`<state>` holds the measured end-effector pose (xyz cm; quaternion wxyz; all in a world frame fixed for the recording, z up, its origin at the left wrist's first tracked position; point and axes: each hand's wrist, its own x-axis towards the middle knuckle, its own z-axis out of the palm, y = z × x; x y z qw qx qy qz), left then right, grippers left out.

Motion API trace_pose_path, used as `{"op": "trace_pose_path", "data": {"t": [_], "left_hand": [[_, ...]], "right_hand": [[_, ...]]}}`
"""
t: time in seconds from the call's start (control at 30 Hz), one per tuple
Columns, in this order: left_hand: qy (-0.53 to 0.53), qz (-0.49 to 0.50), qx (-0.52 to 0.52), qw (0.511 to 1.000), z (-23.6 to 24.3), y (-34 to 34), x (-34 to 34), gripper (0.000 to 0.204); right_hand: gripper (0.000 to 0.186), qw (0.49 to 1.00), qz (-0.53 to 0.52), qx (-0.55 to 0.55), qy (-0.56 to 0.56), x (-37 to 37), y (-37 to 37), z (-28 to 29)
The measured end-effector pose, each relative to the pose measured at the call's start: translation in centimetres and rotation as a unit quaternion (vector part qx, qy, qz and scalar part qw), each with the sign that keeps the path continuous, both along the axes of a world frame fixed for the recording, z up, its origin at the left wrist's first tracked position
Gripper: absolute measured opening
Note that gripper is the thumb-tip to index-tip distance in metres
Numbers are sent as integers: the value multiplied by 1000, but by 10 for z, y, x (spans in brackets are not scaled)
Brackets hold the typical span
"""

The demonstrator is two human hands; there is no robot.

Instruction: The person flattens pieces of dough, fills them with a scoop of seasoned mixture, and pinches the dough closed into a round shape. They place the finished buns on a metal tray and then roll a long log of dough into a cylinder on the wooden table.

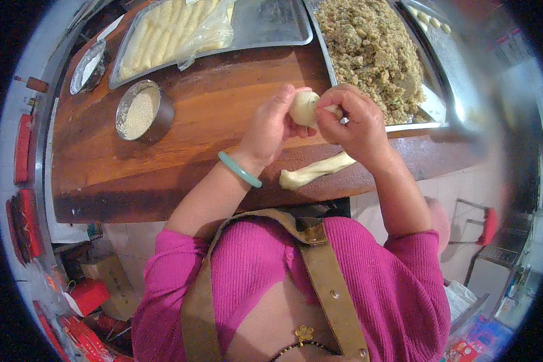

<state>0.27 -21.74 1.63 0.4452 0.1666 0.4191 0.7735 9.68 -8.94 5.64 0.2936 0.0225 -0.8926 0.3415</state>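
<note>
My left hand (pixel 273 120) cups a pale round dough piece (pixel 303 108) just above the middle of the wooden table (pixel 211 120). My right hand (pixel 350 125) is closed at the right side of that dough, its fingertips pinched; a small pale, shiny bit shows between them, too small to make out. Under my hands, near the front edge, lies a long strip of dough (pixel 314 170). To the right of my hands, a big metal tray (pixel 392 125) holds a heap of crumbly tan filling (pixel 368 54).
Left sit a bowl of pale grains (pixel 137 111) and a metal bowl of white powder (pixel 89 70). At the back, a tray (pixel 268 24) holds plastic-covered dough strips (pixel 157 39). Small dough pieces (pixel 434 23) lie at the far right. A red-seated chair (pixel 485 226) stands beyond the table.
</note>
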Motion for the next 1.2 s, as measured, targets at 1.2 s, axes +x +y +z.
{"op": "trace_pose_path", "data": {"t": [1.2], "left_hand": [[-6,13,-18,1000,-16,58,28,37]], "right_hand": [[49,533,244,-810,-6,33,21,-89]]}}
